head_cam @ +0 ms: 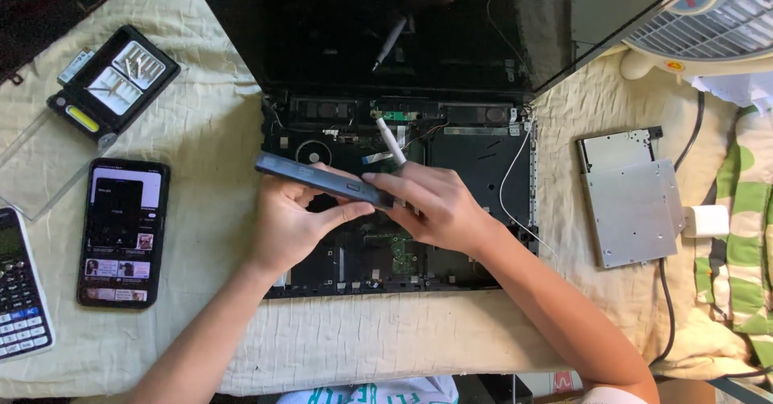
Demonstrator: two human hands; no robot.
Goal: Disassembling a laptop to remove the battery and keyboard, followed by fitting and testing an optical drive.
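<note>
On cream cloth (201, 138): one opened laptop (483, 171), two hands (362, 211), one bezel strip (322, 179).

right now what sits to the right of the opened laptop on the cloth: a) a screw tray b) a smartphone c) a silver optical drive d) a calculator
c: the silver optical drive lies on the cloth right of the opened laptop, while the smartphone, calculator and screw tray are all on its left.
</note>
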